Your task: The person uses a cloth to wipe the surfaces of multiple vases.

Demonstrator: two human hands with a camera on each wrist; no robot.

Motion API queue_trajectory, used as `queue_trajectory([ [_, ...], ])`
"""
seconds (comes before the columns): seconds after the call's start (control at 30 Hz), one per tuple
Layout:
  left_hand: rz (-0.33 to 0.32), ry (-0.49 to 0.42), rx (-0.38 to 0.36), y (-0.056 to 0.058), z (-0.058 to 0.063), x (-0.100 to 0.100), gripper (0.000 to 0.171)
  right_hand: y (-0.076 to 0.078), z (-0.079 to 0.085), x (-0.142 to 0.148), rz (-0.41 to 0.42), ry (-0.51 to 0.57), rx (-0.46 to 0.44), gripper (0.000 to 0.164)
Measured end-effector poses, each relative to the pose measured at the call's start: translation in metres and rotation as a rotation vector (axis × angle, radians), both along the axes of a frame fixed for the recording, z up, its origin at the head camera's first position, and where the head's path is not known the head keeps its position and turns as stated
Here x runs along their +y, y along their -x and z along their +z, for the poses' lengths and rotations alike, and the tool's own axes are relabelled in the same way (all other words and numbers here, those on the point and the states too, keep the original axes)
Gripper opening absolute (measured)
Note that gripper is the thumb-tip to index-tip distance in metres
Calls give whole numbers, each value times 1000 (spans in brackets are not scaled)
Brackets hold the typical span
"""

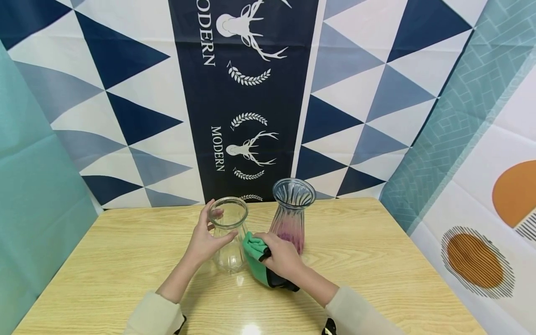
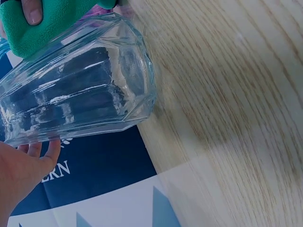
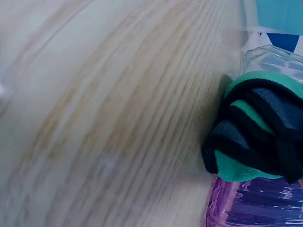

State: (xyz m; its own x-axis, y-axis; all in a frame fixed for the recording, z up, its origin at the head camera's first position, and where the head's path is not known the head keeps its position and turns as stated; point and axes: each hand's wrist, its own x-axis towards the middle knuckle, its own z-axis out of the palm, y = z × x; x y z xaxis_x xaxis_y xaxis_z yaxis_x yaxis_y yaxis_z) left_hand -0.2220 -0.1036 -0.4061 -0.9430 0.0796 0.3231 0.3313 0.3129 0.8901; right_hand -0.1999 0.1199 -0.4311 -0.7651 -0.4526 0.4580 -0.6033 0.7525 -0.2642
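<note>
A clear glass vase (image 1: 229, 251) stands upright on the table, its wide rim at the top. My left hand (image 1: 209, 237) grips it round the upper left side, thumb in front and fingers behind; in the left wrist view those fingers (image 2: 51, 153) lie along the glass (image 2: 90, 90). Bunched in my right hand (image 1: 282, 256) is a green cloth (image 1: 257, 263) with black edging, held against the right side of the clear vase. The right wrist view shows the folded cloth (image 3: 251, 127) but hides most of that hand.
A second glass vase (image 1: 293, 218), blue at the top and pink below, stands just behind my right hand. The wooden table (image 1: 356, 270) reaches back to a patterned cloth wall (image 1: 251, 102). A teal curtain (image 1: 46, 204) hangs at the left.
</note>
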Motion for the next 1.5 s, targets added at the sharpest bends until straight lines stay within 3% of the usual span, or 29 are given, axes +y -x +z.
queue_trajectory([
  [0.23,39,-6,7,0,-3,4,103,2,0,1,-14,26,6,56],
  [0.53,43,7,18,-1,-3,4,99,7,14,-5,-12,198,193,60],
  [0.73,14,7,19,-1,-2,3,97,7,19,-8,-13,227,230,60],
  [1.33,-24,-6,11,2,-1,1,100,-1,9,-6,-61,31,-30,50],
  [1.5,-27,-13,15,2,-1,0,101,-1,8,-5,-57,4,-54,51],
])
